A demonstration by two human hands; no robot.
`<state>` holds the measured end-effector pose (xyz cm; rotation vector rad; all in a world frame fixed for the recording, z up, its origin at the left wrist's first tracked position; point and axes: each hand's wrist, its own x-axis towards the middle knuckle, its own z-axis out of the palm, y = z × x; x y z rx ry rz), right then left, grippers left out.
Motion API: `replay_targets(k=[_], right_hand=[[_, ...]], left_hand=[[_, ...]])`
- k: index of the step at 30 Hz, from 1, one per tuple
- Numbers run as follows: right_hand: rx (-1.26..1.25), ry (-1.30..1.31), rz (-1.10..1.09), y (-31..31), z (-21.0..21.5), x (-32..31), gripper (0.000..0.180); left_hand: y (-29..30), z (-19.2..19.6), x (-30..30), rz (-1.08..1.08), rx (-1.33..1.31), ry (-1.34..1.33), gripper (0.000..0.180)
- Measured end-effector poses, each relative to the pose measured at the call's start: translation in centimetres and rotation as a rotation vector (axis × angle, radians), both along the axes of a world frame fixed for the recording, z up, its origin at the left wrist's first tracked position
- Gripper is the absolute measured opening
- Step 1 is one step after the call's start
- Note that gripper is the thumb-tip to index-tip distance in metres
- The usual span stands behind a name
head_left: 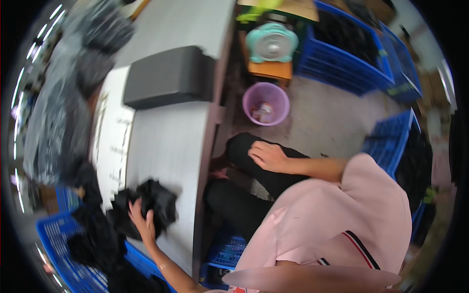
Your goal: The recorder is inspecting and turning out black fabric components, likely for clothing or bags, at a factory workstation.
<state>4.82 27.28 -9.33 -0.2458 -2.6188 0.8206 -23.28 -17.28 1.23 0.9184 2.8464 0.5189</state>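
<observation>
My left hand [142,225] reaches over the table's left part, onto a bunched heap of black cloth [163,202]. Its fingers are stretched and its thumb stands apart; they touch the cloth without visibly closing round it. Soft black pieces, whose exact kind I cannot make out, trail from this heap over the edge into a blue plastic crate [53,229]. My right hand [268,156] lies with loose, spread fingers on my black-clad knee, away from the table, and holds nothing.
A dark grey box-shaped block [163,78] stands on the pale table [168,141]. Grey plastic-wrapped bundles [58,132] lie beyond the table. A purple basket [266,103] with scraps and a turquoise fan [272,43] are ahead. Blue crates [342,73] of black items stand at right.
</observation>
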Motion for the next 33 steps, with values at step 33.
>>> replay_targets(k=[33], right_hand=[[-0.921,-0.172,0.446,-14.3,9.0,-5.6,0.052]], left_hand=[[12.0,3.5,24.6,0.345,0.858,0.186,0.018]])
